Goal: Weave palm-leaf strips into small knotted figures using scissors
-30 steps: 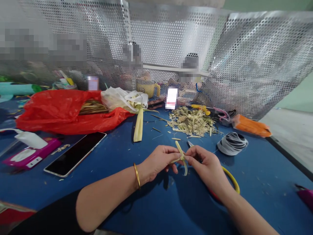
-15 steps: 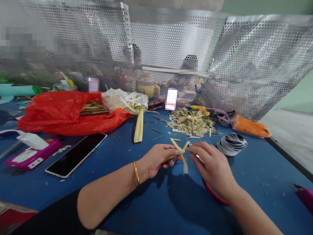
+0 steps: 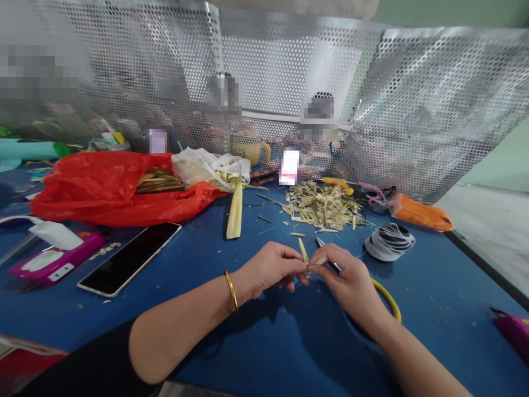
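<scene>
Above the blue table, left hand and right hand pinched tight on leaf strip.

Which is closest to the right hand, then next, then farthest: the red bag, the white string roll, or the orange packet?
1. White string roll, just right of the right hand.
2. Orange packet, farther back right.
3. Red bag, far left.

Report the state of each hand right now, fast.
Left hand: closed, fingers pinching the palm-leaf strip.
Right hand: closed, fingers pinching the same strip from the other side.
</scene>
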